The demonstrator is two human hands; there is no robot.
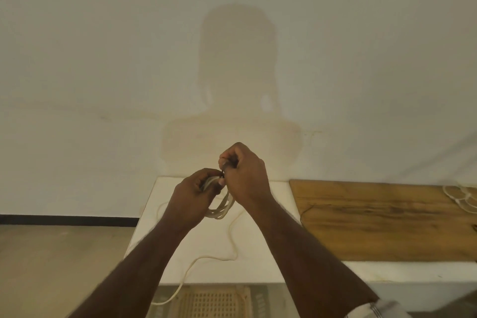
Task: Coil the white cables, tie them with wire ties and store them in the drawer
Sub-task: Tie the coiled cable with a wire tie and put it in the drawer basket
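Currently left hand [192,197] grips a coil of white cable [220,208] above the white table [206,248]. Right hand [245,175] pinches a dark wire tie [225,168] at the coil's top. Loose cable end [206,259] trails over the table's front edge.

Thin white cable coil [221,207], several loops bunched, hangs in the air above the white top between my two hands, a small dark wire tie [224,170] at its upper end, one loose tail trailing off the front edge.
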